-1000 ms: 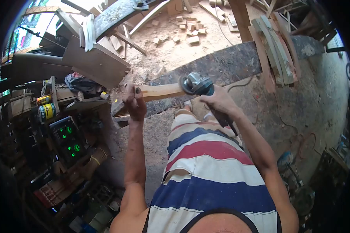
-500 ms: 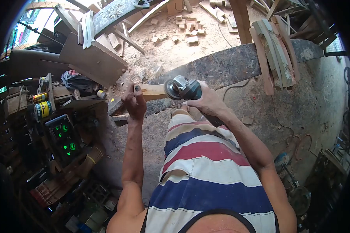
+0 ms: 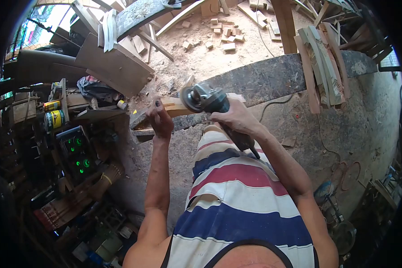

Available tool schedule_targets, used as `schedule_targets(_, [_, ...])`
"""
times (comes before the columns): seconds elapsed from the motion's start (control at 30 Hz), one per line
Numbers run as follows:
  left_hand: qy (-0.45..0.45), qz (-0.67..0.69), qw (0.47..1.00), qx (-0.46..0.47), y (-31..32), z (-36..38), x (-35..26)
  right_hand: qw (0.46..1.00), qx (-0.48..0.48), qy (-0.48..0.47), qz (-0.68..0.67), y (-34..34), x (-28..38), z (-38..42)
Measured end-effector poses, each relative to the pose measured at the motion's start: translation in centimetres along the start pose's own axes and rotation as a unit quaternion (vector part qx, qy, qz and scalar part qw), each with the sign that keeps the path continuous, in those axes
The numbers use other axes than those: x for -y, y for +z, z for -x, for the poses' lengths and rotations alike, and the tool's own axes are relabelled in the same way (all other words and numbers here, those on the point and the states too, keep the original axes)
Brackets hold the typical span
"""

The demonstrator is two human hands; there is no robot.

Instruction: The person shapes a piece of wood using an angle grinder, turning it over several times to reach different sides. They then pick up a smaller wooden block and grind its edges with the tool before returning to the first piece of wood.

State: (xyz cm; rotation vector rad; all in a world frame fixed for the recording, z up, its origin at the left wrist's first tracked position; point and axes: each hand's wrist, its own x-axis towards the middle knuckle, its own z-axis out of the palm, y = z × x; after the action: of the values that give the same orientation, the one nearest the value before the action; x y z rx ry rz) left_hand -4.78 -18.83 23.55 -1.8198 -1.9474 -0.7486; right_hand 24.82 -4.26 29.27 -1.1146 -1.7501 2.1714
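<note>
Pale, narrow wooden piece [image 3: 176, 106] sits across the near edge of the long dark curved plank [image 3: 272, 78]. Left hand [image 3: 160, 119] is clamped around the piece's near end. Right hand [image 3: 237, 118] is wrapped tight on the grey-and-teal angle grinder [image 3: 205, 99], its disc end on the wood just beside the left hand (contact point itself hidden). Beyond the plank: sawdust floor with scattered small wood offcuts [image 3: 221, 33]. Stack of curved wooden slats [image 3: 322, 62] lies across the plank's right end.

1. The wood piece [image 3: 174, 106] is pale, bare, matt timber.
2. The angle grinder [image 3: 205, 99] has a dull grey metal head and dark plastic body.
3. The far dark plank [image 3: 272, 78] looks rough and weathered.
4. The ground [image 3: 201, 58] is dusty with sawdust.
</note>
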Motion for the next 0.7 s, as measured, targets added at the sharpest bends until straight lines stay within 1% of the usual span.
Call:
schedule_targets(0.03, [-0.008, 0.02, 1.0, 0.012, -0.3, -0.6, -0.3, 1.0, 0.022, 0.003, -0.002, 0.1, 1.1, 0.0])
schedule_targets(0.07, [-0.017, 0.04, 0.999, 0.024, -0.5, -1.1, -0.7, 0.999, 0.031, 0.044, 0.0, 0.1, 2.1, 0.2])
schedule_targets(0.17, [-0.021, 0.057, 0.998, 0.007, -0.6, -2.6, -2.0, 0.999, 0.001, -0.005, 0.051, 0.5, 1.5, 0.1])
schedule_targets(0.23, [-0.037, 0.077, 0.996, -0.017, -0.5, -3.1, -2.5, 0.998, -0.015, -0.009, 0.064, 0.3, 0.4, 0.0])
schedule_targets(0.33, [-0.197, 0.137, 0.969, 0.068, -2.0, -4.1, -3.7, 0.993, -0.05, -0.014, 0.103, -0.3, -2.0, -0.1])
schedule_targets(0.37, [-0.209, 0.154, 0.963, 0.067, -1.9, -4.0, -3.8, 0.991, -0.065, -0.015, 0.119, -0.6, -2.6, 0.0])
schedule_targets(0.4, [-0.222, 0.171, 0.958, 0.066, -1.9, -4.0, -3.7, 0.991, -0.057, 0.021, 0.123, -1.2, -1.1, 0.8])
schedule_targets(0.43, [-0.235, 0.189, 0.951, 0.065, -1.9, -3.9, -3.7, 0.989, -0.075, 0.012, 0.129, -1.5, -0.7, 1.4])
schedule_targets(0.47, [-0.182, 0.162, 0.969, 0.044, -1.7, -4.0, -3.6, 0.986, -0.094, 0.005, 0.135, -1.8, -0.6, 1.9])
schedule_targets(0.5, [-0.191, 0.171, 0.966, 0.046, -1.9, -4.2, -3.9, 0.984, -0.112, -0.003, 0.142, -2.0, -0.7, 2.3])
schedule_targets(0.57, [-0.208, 0.188, 0.959, 0.046, -2.1, -4.8, -4.4, 0.983, -0.106, 0.036, 0.147, -2.8, -3.3, 2.0])
schedule_targets(0.6, [-0.146, 0.144, 0.978, 0.031, -0.9, -2.8, -2.6, 0.982, -0.103, 0.056, 0.148, -3.1, -4.4, 2.0])
schedule_targets(0.7, [-0.195, 0.167, 0.962, 0.087, -1.9, -3.7, -3.4, 0.977, -0.113, 0.066, 0.166, -4.1, -4.6, 3.1])
